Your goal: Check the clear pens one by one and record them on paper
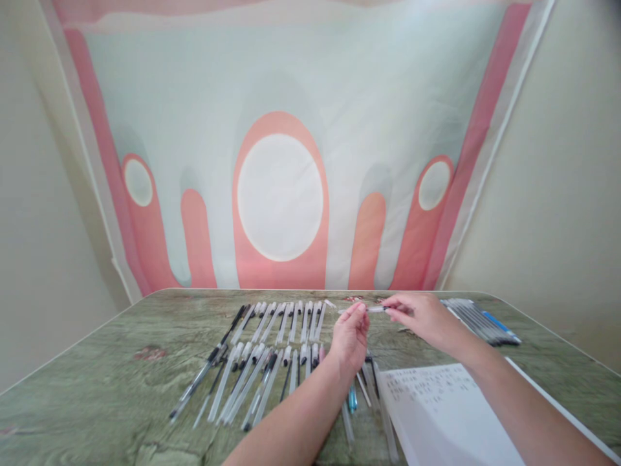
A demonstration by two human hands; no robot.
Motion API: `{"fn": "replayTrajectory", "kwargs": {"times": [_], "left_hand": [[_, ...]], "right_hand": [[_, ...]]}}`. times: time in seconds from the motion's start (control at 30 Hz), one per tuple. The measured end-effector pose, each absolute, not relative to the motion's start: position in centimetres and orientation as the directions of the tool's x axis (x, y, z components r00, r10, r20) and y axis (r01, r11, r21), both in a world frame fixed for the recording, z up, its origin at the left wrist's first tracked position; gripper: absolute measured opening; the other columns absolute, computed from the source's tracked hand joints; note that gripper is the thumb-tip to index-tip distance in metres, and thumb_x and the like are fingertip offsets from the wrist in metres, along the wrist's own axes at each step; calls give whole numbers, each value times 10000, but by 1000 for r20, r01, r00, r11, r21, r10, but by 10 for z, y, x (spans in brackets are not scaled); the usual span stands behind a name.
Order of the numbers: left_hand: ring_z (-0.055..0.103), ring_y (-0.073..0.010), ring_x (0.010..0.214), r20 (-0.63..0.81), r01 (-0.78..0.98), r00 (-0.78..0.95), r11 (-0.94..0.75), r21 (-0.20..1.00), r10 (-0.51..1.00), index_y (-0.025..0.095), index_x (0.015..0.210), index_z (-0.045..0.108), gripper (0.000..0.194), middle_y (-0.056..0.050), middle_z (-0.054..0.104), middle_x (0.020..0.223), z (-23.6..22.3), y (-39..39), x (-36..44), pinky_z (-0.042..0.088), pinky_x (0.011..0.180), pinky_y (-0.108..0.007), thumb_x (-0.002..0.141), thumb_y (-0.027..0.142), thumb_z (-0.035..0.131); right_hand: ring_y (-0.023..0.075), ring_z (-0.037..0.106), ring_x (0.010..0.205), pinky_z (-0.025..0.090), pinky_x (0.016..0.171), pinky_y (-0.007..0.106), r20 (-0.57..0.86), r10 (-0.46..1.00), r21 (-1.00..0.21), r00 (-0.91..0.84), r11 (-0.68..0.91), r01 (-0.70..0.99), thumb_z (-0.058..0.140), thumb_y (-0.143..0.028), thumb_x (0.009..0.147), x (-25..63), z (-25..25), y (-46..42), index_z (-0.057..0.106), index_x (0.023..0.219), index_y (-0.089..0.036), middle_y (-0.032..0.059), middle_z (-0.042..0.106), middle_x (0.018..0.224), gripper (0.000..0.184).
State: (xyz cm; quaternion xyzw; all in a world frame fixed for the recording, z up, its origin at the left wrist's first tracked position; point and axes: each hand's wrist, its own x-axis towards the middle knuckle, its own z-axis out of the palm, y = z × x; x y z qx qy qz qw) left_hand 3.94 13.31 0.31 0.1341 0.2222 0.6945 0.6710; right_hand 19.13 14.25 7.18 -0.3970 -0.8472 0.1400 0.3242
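Observation:
Over the far part of the table, both my hands are closed on one slim, clear pen [376, 309]. My left hand [350, 333] pinches its left part, and a pale end sticks out past those fingers. At the dark right end, my right hand [421, 317] grips with thumb and fingertips; whether that end is a cap, tip or refill is too small to tell. Left of my hands, a back row of clear pens [292, 323] with whitish caps lies side by side. A front row of pens and loose barrels [242, 383] is partly hidden by my left forearm.
A sheet of paper with handwriting [436, 414] lies under my right forearm. Beyond it, a bundle of dark pens with a blue one [480, 321] rests at the right. A teal pen piece [352, 398] sits beside my left forearm. A patterned cloth [281, 194] hangs behind the wooden-look table [97, 388].

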Motion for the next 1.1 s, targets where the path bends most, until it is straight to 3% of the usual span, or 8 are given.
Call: {"fn": "replayTrajectory", "kwargs": {"times": [0.47,0.77,1.1], "left_hand": [[570,-43,611,-95,-849,-116,-49,526,989,97,767,655,207,-32,649,750,6,132,40,462,633,-136,578,93,739],[570,-45,615,-104,-838,-143,-64,542,984,107,783,664,212,-37,646,781,6,132,40,468,620,-132,583,71,725],[572,-46,635,-90,-814,-169,-88,574,982,111,822,667,231,-54,649,845,4,133,40,468,646,-141,599,82,717]], "right_hand": [[157,599,632,443,636,278,421,771,-446,-477,634,632,468,-299,827,189,75,140,630,871,-196,28,650,733,197],[172,583,716,410,651,273,460,729,-241,-506,651,720,418,-320,867,187,67,145,585,861,-203,38,629,804,204],[180,585,677,334,551,261,457,733,-44,-503,583,811,271,-350,915,182,56,146,486,820,-201,40,607,777,279]]}}
